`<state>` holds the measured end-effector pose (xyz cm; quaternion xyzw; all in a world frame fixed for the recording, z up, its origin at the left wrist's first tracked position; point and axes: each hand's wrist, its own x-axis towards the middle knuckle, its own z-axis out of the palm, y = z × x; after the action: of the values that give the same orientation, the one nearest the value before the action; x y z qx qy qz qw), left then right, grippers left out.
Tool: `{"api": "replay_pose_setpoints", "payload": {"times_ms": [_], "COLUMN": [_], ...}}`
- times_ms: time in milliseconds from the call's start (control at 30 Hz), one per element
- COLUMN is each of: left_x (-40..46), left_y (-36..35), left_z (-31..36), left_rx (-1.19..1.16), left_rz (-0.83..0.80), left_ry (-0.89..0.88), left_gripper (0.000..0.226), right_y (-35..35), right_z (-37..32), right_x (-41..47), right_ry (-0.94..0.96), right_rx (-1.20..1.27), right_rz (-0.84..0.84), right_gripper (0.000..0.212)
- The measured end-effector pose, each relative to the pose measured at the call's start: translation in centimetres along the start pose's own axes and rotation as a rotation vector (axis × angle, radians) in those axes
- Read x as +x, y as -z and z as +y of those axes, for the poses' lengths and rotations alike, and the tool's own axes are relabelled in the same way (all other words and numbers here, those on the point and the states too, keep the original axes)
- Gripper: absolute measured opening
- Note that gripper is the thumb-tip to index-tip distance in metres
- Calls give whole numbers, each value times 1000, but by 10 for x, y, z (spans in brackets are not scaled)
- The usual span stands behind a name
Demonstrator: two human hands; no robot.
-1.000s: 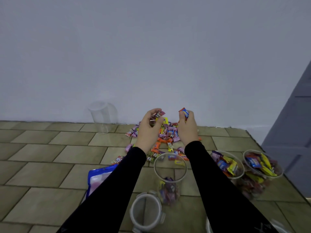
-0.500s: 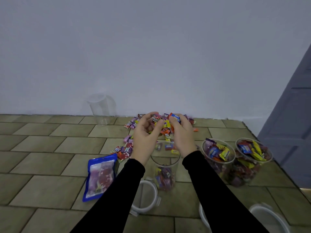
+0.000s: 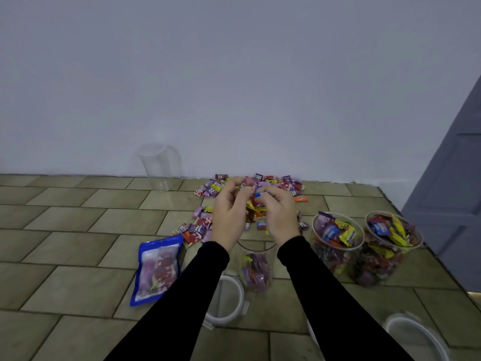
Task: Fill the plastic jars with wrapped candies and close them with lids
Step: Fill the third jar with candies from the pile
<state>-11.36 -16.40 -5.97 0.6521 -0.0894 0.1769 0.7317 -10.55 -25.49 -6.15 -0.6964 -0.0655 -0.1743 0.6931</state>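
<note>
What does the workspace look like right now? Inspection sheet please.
Surface: tan tiled floor meeting a pale wall.
Job's things: loose pile of wrapped candies; partly filled clear plastic jar below the hands; two full clear jars at right, all lidless; white-rimmed lids on the floor; empty clear jar by the wall.
Clutter: blue candy pouch lying flat.
Grippers: left hand and right hand hold candies above the jar.
Cables: nothing seen.
Surroundings: grey door at right.
</note>
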Motion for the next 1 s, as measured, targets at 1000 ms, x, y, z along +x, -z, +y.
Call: {"api": "replay_pose_setpoints", "payload": {"times_ms": [1000], "left_x": [6], "left_y": [5], "left_z": [-10], "left_rx": [-100], "left_rz": [-139], "left_ry": [-87], "left_gripper": [11], "right_y": [6], "right_z": [-3], "right_x": [-3], "right_ry": [89], "right_rx": [134], "right_rz": [-88], "right_gripper": [10]}}
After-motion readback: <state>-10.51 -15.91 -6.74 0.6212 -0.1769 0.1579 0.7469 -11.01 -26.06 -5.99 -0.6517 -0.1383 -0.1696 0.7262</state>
